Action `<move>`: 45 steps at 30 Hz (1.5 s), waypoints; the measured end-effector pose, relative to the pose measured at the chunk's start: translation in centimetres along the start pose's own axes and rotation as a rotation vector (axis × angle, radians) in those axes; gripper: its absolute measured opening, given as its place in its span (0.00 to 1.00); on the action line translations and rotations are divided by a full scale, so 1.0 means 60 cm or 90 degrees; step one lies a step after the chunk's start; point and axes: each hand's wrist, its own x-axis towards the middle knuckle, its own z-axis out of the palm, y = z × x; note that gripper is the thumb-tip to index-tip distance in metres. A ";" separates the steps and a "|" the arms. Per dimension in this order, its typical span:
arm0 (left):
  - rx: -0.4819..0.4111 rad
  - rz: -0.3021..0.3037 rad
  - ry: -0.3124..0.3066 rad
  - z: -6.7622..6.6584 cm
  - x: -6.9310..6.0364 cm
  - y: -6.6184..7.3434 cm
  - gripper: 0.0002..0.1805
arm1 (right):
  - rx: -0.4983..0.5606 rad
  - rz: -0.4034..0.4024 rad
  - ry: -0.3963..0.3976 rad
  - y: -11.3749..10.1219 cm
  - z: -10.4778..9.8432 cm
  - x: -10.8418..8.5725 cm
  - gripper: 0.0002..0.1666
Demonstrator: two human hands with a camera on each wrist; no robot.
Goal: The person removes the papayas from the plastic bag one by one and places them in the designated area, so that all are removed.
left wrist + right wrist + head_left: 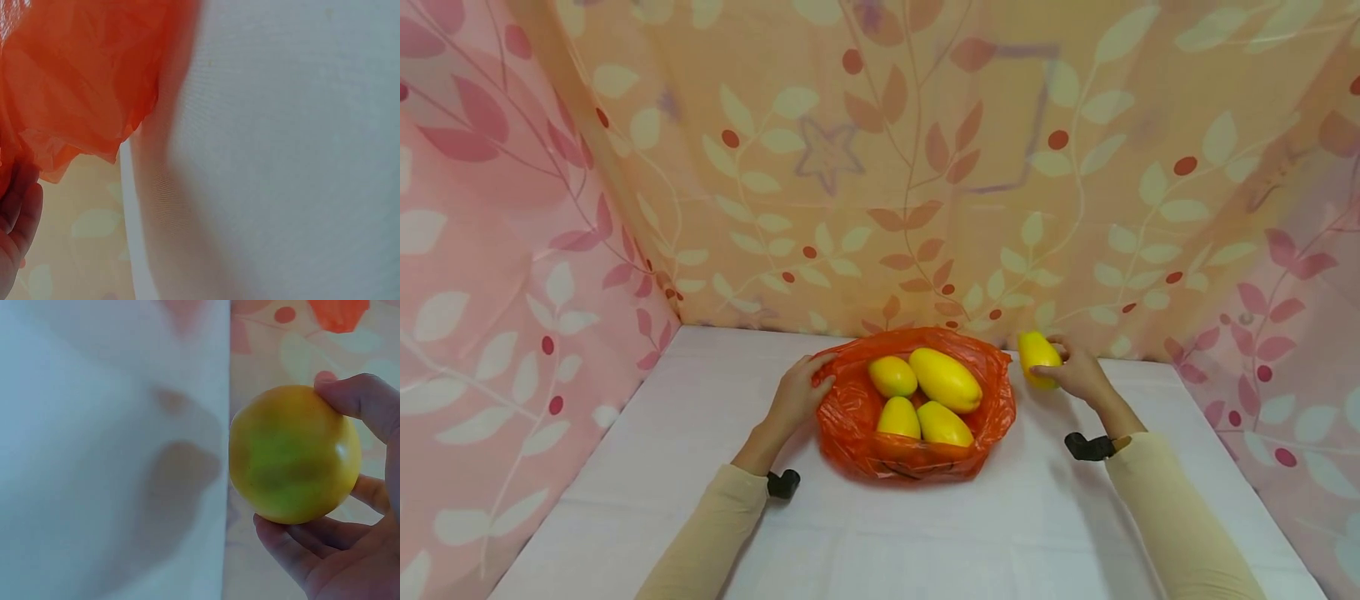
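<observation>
A red plastic bag (850,433) lies wide open on the white tabletop, with several yellow mango-like fruits in it, one large and long fruit (945,381) among them. My left hand (797,390) pinches the bag's left rim; the left wrist view shows its fingers (28,215) against the thin plastic (81,75), the thumb out of sight. Right of the bag, my right hand (1077,372) holds another yellow mango-like fruit (1037,358) between thumb and fingers, raised off the table. Seen from the right wrist, this fruit (294,456) has a rounded end with a greenish patch.
White cloth covers the table (880,542). A yellow leaf-patterned sheet (925,167) hangs along the back edge, and pink patterned sheets (475,292) stand at both sides. Black camera mounts (1088,447) sit on the wrists.
</observation>
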 end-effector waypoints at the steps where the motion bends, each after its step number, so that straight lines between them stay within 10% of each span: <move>1: -0.001 -0.001 0.000 0.000 0.000 0.000 0.21 | -0.006 0.003 -0.001 0.004 0.003 0.001 0.49; 45: -0.004 -0.001 0.005 -0.004 -0.005 0.004 0.21 | -0.023 0.061 0.002 0.027 0.033 0.008 0.53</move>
